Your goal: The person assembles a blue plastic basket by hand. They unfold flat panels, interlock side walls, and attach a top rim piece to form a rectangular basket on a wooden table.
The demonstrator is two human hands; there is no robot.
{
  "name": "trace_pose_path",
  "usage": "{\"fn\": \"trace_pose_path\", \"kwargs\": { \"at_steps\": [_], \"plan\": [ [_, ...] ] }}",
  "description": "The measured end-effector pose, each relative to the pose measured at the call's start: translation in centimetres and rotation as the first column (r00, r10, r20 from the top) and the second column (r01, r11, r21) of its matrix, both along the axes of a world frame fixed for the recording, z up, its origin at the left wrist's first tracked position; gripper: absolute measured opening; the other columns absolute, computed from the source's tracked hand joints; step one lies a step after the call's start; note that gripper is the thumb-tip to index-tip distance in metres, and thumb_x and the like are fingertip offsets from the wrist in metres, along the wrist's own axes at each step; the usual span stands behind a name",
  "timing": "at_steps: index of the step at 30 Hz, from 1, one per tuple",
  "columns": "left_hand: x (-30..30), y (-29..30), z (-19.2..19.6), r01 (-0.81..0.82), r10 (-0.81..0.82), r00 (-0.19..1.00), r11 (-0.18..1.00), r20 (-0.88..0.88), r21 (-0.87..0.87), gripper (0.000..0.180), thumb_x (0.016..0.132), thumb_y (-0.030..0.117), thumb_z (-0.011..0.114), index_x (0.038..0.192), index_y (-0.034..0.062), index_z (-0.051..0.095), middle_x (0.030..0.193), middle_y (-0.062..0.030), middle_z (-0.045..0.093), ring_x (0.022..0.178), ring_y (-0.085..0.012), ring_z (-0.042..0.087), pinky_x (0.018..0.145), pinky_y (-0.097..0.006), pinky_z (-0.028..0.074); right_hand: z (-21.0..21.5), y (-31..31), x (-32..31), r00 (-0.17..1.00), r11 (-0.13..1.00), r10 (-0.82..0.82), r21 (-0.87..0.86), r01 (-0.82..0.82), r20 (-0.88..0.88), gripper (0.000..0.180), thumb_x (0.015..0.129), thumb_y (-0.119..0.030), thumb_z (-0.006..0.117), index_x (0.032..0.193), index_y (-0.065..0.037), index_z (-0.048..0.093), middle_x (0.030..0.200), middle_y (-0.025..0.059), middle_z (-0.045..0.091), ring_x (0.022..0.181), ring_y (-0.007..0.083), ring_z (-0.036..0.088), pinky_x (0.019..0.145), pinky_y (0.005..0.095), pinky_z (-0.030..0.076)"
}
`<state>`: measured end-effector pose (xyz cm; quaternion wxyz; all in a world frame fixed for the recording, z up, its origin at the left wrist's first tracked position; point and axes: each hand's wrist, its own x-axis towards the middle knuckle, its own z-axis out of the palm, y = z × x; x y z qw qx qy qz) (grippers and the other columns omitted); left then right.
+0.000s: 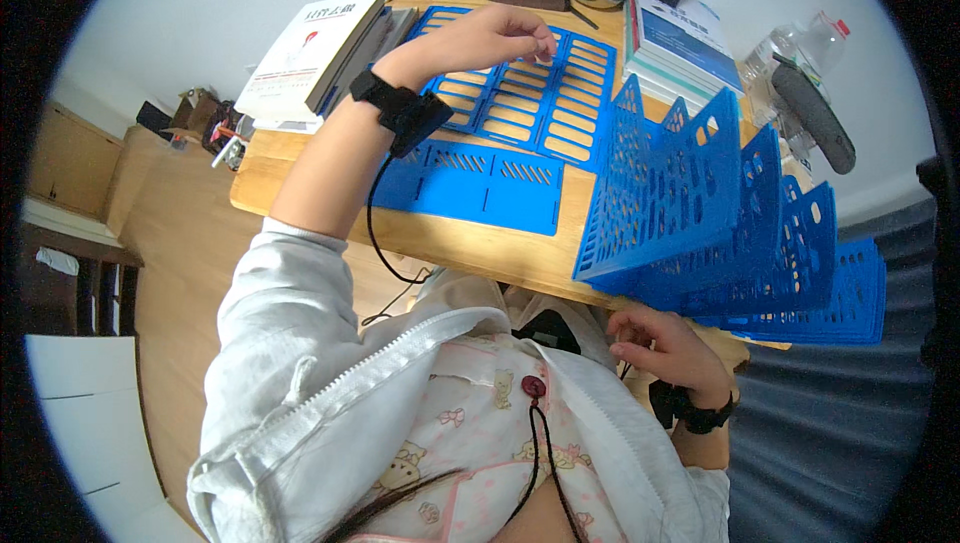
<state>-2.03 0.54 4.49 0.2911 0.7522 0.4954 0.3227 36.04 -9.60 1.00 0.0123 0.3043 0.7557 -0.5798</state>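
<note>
You are assembling a blue plastic file rack [730, 233], which stands just beyond your right hand [665, 348]. That hand rests loosely curled at the table [300, 193] edge, holding nothing. Your left hand [490, 38] reaches forward, fingertips pinched on a slotted blue panel [540, 93] lying flat. Next, I judge, that panel needs lifting towards the rack.

One camera on the person's head looks straight down, close over the desk [300, 193] and lap.
</note>
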Motion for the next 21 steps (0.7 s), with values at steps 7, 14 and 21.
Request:
{"fn": "trace_pose_path", "kwargs": {
  "at_steps": [7,14,21],
  "plan": [
    [-2.0,0.8,-1.9,-0.094,0.103,0.988,0.993,-0.118,0.077,0.021,0.093,0.018,0.051,0.099,0.0002,0.061,0.093,-0.0037,0.063,0.089,-0.0115,0.059,0.085,-0.026,0.046,0.2,0.4,-2.9,0.995,0.991,0.093,0.1,-0.089,-0.032,0.02,0.084,-0.017,0.064,0.097,-0.003,0.055,0.075,0.0054,0.059,0.067,0.0129,0.056,0.06,0.0268,0.044],
    [-2.5,-1.6,-2.7,-0.155,0.155,0.942,0.988,-0.298,0.024,0.024,0.092,0.019,0.052,0.107,0.0014,0.058,0.096,-0.0085,0.063,0.09,-0.0173,0.059,0.083,-0.029,0.047,-0.5,0.1,-4.3,0.988,0.989,0.122,0.098,-0.112,-0.092,0.019,0.086,-0.017,0.061,0.097,-0.003,0.055,0.078,0.0077,0.06,0.07,0.016,0.059,0.062,0.0287,0.046],
    [-0.9,-1.4,-1.5,0.036,-0.015,0.963,0.997,-0.27,0.072,0.024,0.092,0.019,0.053,0.111,0.0053,0.055,0.101,-0.0076,0.061,0.094,-0.0189,0.059,0.083,-0.031,0.047,-0.7,-0.6,-2.0,0.99,0.998,-0.008,-0.057,-0.001,-0.142,0.023,0.088,-0.017,0.06,0.104,-0.002,0.056,0.087,0.0087,0.061,0.081,0.0144,0.058,0.069,0.0287,0.047]
  ]
}}
